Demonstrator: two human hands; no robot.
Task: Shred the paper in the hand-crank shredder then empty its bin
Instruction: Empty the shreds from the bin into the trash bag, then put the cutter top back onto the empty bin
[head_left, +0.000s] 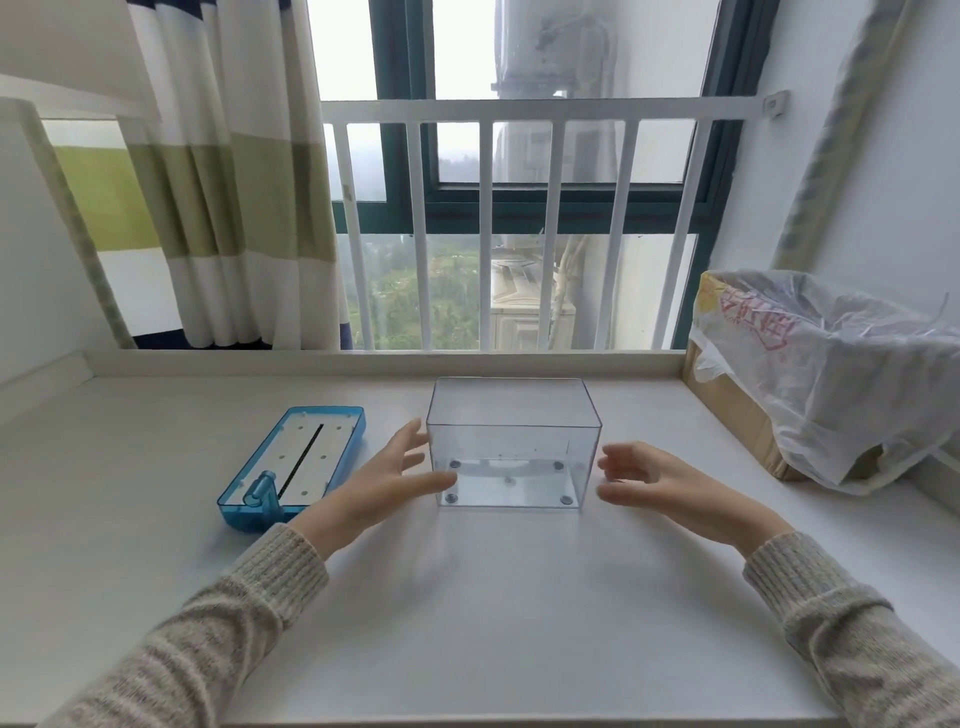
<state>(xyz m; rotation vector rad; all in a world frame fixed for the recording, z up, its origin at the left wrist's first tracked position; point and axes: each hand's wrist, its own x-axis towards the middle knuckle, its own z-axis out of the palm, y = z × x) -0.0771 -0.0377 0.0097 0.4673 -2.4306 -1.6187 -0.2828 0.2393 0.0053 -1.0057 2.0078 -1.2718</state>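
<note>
The clear plastic shredder bin (511, 410) stands upright in the middle of the white table (467, 597); I see no paper inside it. The blue shredder top (293, 465) lies upside down to its left, its crank handle sticking up at the near end. My left hand (387, 480) is open beside the bin's left wall, fingertips at or touching it. On the other side, my right hand (657, 480) hangs a little off the right wall with loosely curved fingers, holding nothing. No sheet of paper is in view.
A cardboard box lined with a white plastic bag (831, 374) sits at the table's right edge. Behind the table run a white window railing (485, 234) and a striped curtain (228, 208) at the back left.
</note>
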